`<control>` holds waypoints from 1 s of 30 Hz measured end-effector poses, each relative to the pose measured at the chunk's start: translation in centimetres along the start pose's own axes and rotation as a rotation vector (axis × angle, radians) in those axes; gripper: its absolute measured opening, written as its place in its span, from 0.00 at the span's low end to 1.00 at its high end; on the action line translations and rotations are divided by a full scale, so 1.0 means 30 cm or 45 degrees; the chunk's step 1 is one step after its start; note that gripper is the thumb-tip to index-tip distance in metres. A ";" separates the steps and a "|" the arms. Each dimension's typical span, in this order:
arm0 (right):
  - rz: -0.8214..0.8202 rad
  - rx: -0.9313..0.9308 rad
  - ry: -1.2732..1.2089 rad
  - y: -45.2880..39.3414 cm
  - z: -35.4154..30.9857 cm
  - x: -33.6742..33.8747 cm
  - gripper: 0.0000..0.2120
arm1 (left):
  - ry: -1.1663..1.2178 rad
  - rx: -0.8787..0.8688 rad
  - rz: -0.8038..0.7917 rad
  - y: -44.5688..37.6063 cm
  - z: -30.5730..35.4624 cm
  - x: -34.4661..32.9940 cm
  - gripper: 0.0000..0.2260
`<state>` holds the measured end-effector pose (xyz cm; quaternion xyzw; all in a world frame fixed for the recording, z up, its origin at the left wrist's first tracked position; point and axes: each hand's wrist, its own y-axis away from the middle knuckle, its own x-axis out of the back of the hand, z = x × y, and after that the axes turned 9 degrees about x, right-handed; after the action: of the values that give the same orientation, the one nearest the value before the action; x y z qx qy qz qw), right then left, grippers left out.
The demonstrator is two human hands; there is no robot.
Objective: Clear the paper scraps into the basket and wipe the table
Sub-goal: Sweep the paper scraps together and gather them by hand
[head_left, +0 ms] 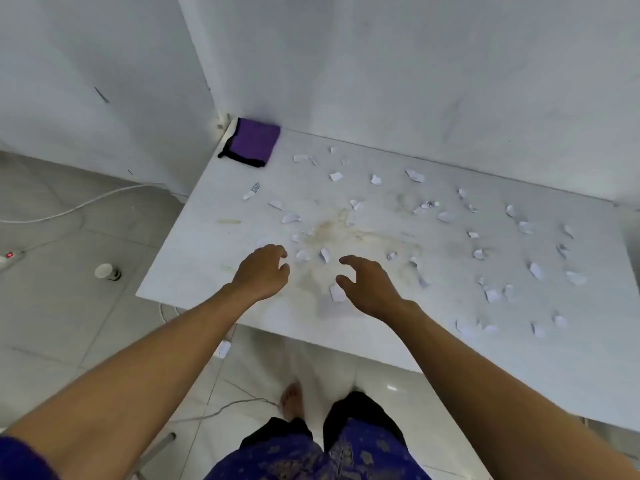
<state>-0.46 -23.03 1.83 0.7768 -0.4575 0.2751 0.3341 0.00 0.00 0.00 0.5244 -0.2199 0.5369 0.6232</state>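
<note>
Several white paper scraps lie scattered across the white table, most of them to the right. A brownish stain marks the table's middle. My left hand hovers over the near left part of the table with curled fingers, holding nothing. My right hand hovers beside it, fingers apart and empty, with a scrap just left of its thumb. Two scraps lie between the hands. A folded purple cloth with black trim rests at the far left corner. No basket is visible.
White walls stand directly behind and left of the table. On the tiled floor to the left are a white cable, a power strip with a red light and a small white cup. My bare foot is below the table edge.
</note>
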 end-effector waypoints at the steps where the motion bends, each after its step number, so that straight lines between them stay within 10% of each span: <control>1: -0.010 0.001 0.000 -0.027 -0.010 -0.002 0.22 | 0.003 0.033 0.013 -0.015 -0.014 0.009 0.17; 30: -0.276 0.720 0.509 -0.907 -0.035 -0.286 0.37 | 0.248 0.096 0.649 -0.606 -0.306 -0.052 0.03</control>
<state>20.06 -7.95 -11.08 0.8134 -0.2041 0.5001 0.2161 13.21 9.79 -12.14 0.4209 -0.2636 0.7320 0.4663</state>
